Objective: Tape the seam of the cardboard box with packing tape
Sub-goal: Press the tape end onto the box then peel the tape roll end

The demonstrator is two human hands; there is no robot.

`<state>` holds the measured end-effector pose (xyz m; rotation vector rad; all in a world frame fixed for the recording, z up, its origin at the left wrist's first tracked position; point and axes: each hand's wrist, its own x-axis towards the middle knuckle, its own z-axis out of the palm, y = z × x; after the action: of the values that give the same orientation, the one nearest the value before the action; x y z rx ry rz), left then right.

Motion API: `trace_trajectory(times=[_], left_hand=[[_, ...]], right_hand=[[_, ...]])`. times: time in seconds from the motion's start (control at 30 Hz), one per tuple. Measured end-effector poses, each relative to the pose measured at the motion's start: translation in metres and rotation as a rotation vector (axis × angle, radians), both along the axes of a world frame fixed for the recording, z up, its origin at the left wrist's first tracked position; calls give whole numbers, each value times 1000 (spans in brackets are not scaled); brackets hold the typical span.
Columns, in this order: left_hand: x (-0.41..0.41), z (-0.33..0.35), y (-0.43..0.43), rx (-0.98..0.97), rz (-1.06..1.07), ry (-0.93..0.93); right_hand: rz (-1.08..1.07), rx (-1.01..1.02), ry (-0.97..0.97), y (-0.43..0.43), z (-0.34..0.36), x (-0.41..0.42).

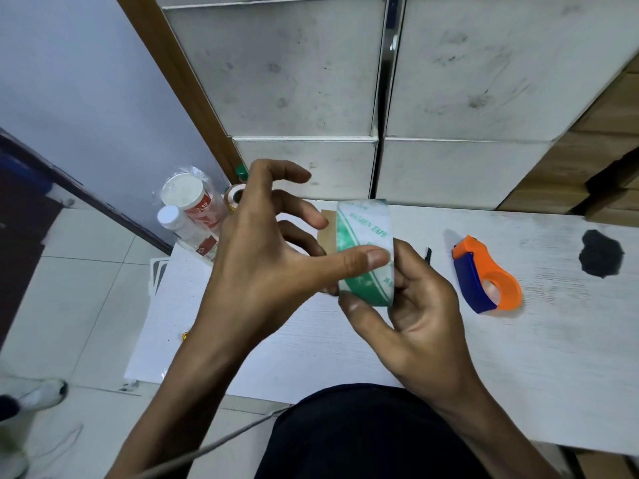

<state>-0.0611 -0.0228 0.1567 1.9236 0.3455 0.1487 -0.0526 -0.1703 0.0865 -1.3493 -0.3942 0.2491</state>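
Between left hand (262,243) and right hand (415,305), a packing tape roll (366,236): right grips it, left thumb presses its face, fingers spread. No box seam visible. Likely risk: the tape end splits when picked.

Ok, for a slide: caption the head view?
Right hand grips a clear green-printed tape roll, left hand pressing it, beside an orange-and-blue plastic dispenser.
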Motion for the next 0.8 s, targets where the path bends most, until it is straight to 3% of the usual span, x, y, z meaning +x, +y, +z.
trace_trajectory(times=[0.27, 0.53, 0.8], left_hand=[[17, -15, 10, -229, -148, 236], [8, -21, 3, -357, -128, 153], [9, -27, 2, -351, -117, 152]], right_hand=[[-12, -92, 27, -2, -6, -1], [-10, -33, 80, -2, -7, 4], [6, -59, 62, 0, -7, 1]])
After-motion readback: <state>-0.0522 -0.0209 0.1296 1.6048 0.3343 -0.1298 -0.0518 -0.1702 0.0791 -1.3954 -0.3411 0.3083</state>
